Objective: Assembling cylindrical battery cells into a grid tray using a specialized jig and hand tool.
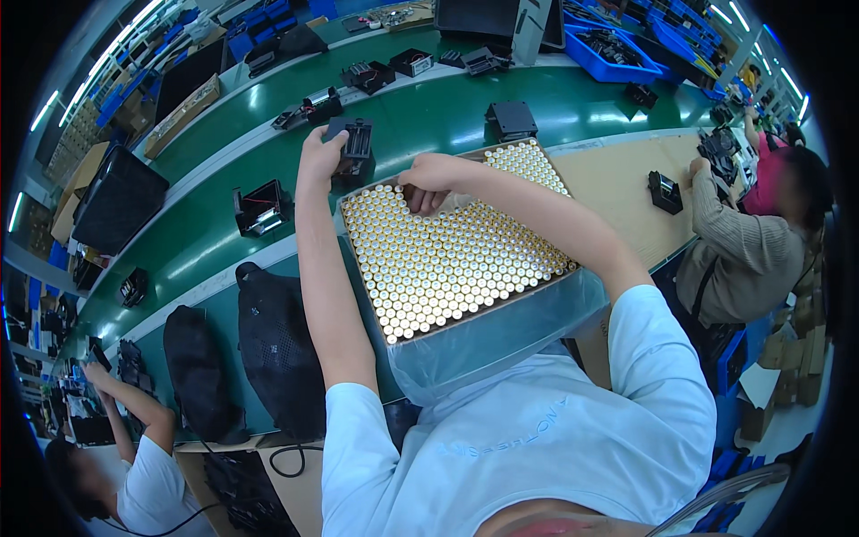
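My left hand (pixel 320 159) grips a black plastic battery case (pixel 358 137) by its left side, just past the far left corner of an open carton. Packed upright in rows in the carton (pixel 363 300) are many small cylindrical batteries (pixel 447 259) with shiny gold-rimmed ends. My right hand (pixel 431 182) reaches across the carton from the right. Its fingers are curled down among the batteries near the far edge, beside a gap in the rows; what they hold, if anything, is hidden. Clear plastic lining (pixel 492 336) hangs over the carton's near side.
A green conveyor belt (pixel 201 210) curves past the carton, carrying several black cases, one an open case (pixel 261 208). Black bags (pixel 282 345) lie to the left. A blue bin (pixel 611 54) stands at the far right. Co-workers sit at right (pixel 747 251) and left (pixel 157 483).
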Demonstrator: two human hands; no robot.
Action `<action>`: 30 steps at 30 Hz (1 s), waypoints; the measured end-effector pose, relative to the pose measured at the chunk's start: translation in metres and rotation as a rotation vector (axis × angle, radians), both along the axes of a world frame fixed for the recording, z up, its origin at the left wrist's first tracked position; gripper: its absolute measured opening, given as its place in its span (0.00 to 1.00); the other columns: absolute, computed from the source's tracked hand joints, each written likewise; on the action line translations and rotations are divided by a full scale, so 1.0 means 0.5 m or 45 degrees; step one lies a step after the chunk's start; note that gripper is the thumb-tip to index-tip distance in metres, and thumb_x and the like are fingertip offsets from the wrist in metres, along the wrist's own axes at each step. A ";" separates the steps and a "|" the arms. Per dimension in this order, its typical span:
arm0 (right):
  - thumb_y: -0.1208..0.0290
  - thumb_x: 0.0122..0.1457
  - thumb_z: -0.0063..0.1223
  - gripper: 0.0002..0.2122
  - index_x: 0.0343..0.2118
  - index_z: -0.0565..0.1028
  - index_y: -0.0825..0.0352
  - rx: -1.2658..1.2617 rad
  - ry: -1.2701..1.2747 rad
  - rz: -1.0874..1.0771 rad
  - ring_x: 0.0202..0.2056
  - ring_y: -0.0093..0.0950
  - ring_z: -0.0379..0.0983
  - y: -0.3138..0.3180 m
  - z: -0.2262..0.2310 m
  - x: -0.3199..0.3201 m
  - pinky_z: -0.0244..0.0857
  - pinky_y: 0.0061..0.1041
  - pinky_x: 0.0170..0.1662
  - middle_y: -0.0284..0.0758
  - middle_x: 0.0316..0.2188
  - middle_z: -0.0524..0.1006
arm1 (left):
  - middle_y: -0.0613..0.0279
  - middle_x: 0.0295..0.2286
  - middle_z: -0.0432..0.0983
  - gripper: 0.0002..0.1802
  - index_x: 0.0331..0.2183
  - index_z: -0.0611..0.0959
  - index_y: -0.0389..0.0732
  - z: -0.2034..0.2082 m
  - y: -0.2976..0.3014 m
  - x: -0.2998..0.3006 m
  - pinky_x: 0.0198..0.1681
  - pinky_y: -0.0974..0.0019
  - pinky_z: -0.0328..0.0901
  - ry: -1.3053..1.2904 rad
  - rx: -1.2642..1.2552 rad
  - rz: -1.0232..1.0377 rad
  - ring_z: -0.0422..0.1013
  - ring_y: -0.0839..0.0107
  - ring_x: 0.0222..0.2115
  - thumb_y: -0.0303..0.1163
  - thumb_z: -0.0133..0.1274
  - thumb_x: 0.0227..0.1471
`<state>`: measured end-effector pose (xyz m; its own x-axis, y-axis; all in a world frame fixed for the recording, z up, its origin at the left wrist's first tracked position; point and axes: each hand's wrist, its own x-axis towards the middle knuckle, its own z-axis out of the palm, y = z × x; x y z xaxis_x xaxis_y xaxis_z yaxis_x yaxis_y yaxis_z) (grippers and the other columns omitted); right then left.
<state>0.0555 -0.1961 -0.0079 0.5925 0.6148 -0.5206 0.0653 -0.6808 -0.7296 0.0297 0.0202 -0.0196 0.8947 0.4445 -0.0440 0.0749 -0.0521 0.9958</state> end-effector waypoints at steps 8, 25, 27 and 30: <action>0.70 0.56 0.48 0.15 0.30 0.76 0.82 0.199 0.144 -0.121 0.19 0.29 0.76 -0.004 0.001 -0.019 0.75 0.20 0.23 0.47 0.24 0.79 | 0.52 0.35 0.75 0.23 0.49 0.72 0.31 0.001 0.001 -0.004 0.25 0.72 0.72 -0.003 -0.009 0.010 0.74 0.70 0.28 0.30 0.53 0.53; 0.71 0.56 0.52 0.13 0.33 0.77 0.80 0.280 0.335 -0.245 0.21 0.26 0.78 -0.026 -0.024 -0.006 0.75 0.14 0.27 0.44 0.25 0.79 | 0.50 0.37 0.74 0.20 0.51 0.69 0.32 0.013 -0.011 -0.008 0.32 0.65 0.74 0.036 -0.065 -0.016 0.74 0.66 0.32 0.26 0.48 0.57; 0.72 0.57 0.51 0.12 0.32 0.78 0.80 0.248 0.248 -0.213 0.22 0.25 0.78 -0.031 -0.024 -0.007 0.74 0.14 0.26 0.42 0.23 0.78 | 0.48 0.39 0.73 0.21 0.52 0.68 0.33 0.016 -0.019 -0.008 0.33 0.63 0.74 0.019 -0.137 -0.003 0.74 0.64 0.34 0.25 0.47 0.57; 0.72 0.57 0.51 0.12 0.31 0.78 0.79 0.173 0.069 -0.142 0.21 0.23 0.77 -0.042 -0.004 -0.018 0.72 0.14 0.24 0.40 0.22 0.78 | 0.47 0.40 0.72 0.21 0.53 0.67 0.33 0.014 -0.027 -0.013 0.34 0.61 0.74 -0.004 -0.199 0.022 0.74 0.62 0.35 0.23 0.46 0.57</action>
